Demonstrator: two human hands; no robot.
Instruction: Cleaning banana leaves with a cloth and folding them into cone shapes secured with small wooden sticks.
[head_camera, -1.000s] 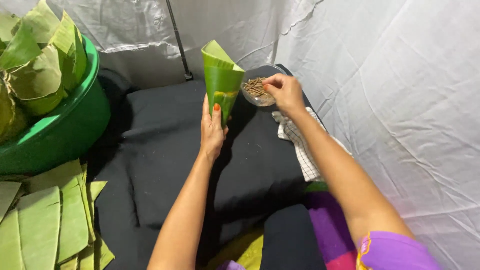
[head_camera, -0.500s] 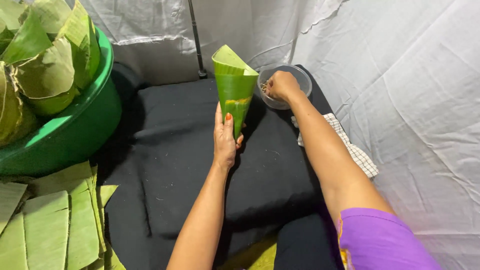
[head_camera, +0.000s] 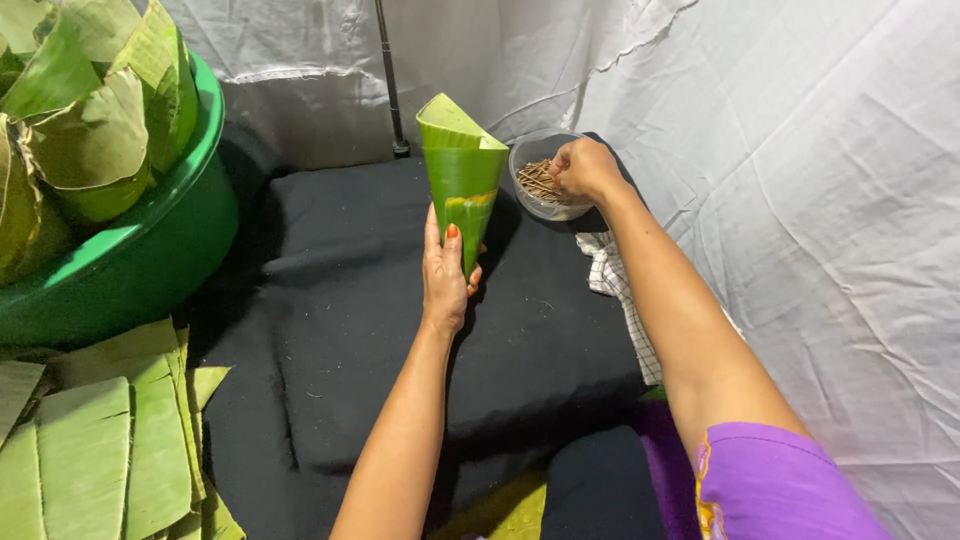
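Note:
My left hand holds a green banana-leaf cone upright by its lower tip, over the black cushion. My right hand reaches into a small clear bowl of thin brown sticks at the cushion's far right corner. Its fingers are bunched among the sticks; whether they pinch one I cannot tell.
A big green tub full of folded leaf cones stands at the left. Flat cut banana-leaf strips lie at the bottom left. A checked cloth lies beside my right forearm. White sheeting and a black pole close off the back and right.
The view has shifted, so cone and bowl sit nearer the middle. My right hand stays at the bowl of sticks, and my left hand keeps its hold on the cone.

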